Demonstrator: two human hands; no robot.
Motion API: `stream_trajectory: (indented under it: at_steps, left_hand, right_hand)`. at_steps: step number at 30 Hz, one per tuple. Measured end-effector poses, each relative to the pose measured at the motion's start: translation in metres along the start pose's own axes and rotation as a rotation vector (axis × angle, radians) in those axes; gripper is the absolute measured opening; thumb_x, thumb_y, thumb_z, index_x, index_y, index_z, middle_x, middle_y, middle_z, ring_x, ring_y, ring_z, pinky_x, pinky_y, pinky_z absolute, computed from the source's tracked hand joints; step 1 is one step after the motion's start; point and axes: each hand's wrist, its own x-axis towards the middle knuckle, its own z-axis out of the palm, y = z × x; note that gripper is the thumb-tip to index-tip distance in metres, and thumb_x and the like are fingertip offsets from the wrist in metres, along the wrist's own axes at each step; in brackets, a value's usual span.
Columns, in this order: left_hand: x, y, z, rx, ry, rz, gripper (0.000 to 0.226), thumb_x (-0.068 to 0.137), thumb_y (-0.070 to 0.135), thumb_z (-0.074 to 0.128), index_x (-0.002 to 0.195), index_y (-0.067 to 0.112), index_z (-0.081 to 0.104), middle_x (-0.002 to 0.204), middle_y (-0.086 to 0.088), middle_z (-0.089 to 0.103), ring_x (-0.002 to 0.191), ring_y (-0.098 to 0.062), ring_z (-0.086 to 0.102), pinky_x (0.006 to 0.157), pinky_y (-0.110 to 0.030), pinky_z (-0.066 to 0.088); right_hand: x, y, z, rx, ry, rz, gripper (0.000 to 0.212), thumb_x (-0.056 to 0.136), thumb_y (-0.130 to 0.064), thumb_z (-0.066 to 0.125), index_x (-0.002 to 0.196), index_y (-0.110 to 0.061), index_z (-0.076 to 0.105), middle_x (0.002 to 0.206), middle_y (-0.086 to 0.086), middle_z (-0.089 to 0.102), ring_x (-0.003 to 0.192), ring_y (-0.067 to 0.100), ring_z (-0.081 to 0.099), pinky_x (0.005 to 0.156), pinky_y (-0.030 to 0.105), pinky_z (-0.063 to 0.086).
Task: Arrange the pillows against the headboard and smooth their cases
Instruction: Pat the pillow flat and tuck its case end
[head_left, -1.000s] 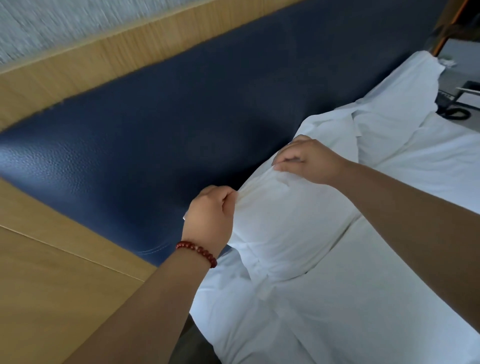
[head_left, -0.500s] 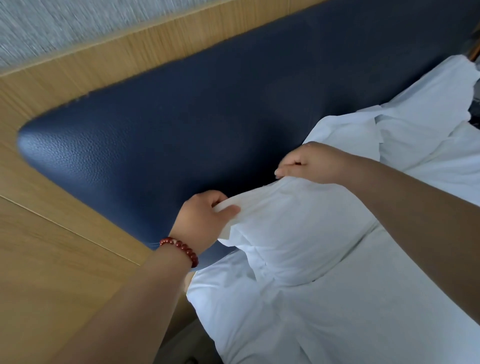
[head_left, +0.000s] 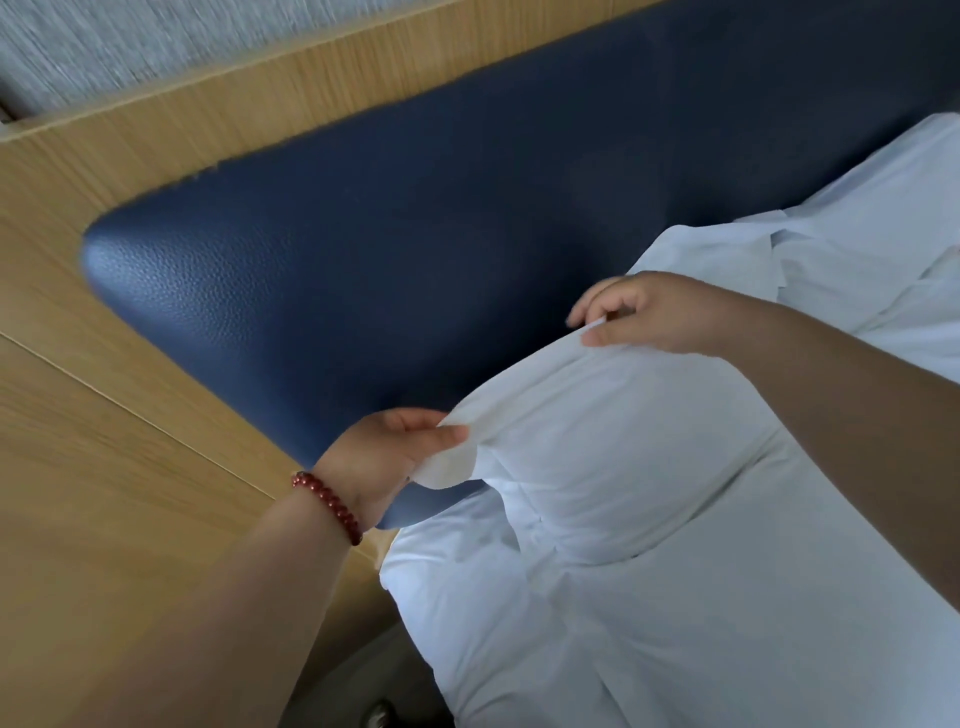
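pinched between the thumb and fingers of my left hand (head_left: 382, 457) is the left top corner of the white pillow case (head_left: 561, 415), and a small rounded flap of cloth hangs just below my thumb. my right hand (head_left: 654, 312) pinches the same top edge farther to the right. its thumb lies along the near side and its fingers curl over the far side, so both grips are narrow and closed on cloth. the edge runs in a slanted line between the two hands.

the pillow (head_left: 639, 483) stands on the bed with its top toward the navy padded headboard (head_left: 415, 234). i cannot tell whether its back touches the padding. its lower edge sinks into the creased white sheet (head_left: 675, 649) that covers the near part of the bed.

a second pillow (head_left: 857, 260) lies to the far right, close beside the headboard, with its case rumpled and a loose flap folded over. a red bead bracelet (head_left: 330, 506) sits on my left wrist. a light wooden panel (head_left: 130, 441) frames the headboard on the left and along the top, and a grey textured wall (head_left: 104, 41) shows above it.
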Motion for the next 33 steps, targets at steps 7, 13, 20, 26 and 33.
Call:
stream_trajectory:
  at_steps: [7,13,20,26,33]
  left_hand:
    - [-0.001,-0.011,0.01,-0.47,0.017,0.062,0.025,0.098,0.017,0.056,0.114,0.001,0.067,0.115,-0.013,0.071,0.107,-0.025,0.067,0.094,-0.034,0.052]
    - [0.016,-0.015,0.029,-0.591,0.308,-0.236,0.009,0.089,0.02,0.071,0.094,0.013,0.067,0.088,-0.002,0.07,0.072,-0.015,0.065,0.048,-0.023,0.052]
    - [0.02,-0.027,0.019,-0.539,0.321,-0.276,0.016,0.079,0.024,0.081,0.081,0.017,0.068,0.067,0.005,0.053,0.055,-0.009,0.043,0.041,-0.019,0.034]
    - [0.005,-0.042,0.014,-0.279,0.478,-0.135,0.028,0.086,0.038,0.072,0.077,0.012,0.068,0.056,0.004,0.045,0.047,-0.011,0.036,0.048,-0.025,0.035]
    - [-0.02,-0.023,0.036,0.245,0.678,0.476,0.06,0.094,0.039,0.057,0.062,-0.01,0.045,0.051,-0.02,0.036,0.047,-0.015,0.032,0.047,-0.03,0.03]
  right_hand:
    - [-0.001,0.007,0.01,-0.026,0.118,-0.013,0.031,0.092,-0.033,0.066,0.077,-0.009,0.054,0.065,-0.004,0.043,0.056,0.011,0.037,0.056,0.027,0.034]
    - [0.025,0.005,0.011,-0.204,0.03,0.077,0.03,0.085,-0.038,0.072,0.072,-0.013,0.062,0.069,-0.003,0.053,0.061,0.011,0.047,0.058,0.027,0.037]
    - [0.034,0.026,0.01,-0.32,0.18,0.117,0.037,0.08,-0.047,0.073,0.067,-0.017,0.057,0.066,-0.005,0.055,0.064,0.014,0.051,0.06,0.028,0.039]
    - [0.011,0.03,0.024,-0.292,0.618,-0.234,0.02,0.086,-0.037,0.069,0.093,-0.019,0.07,0.094,-0.007,0.067,0.091,0.012,0.059,0.083,0.033,0.048]
    - [-0.01,0.06,0.079,-0.516,0.637,-0.329,0.034,0.091,-0.044,0.054,0.098,-0.017,0.074,0.106,-0.005,0.072,0.113,0.018,0.062,0.1,0.039,0.04]
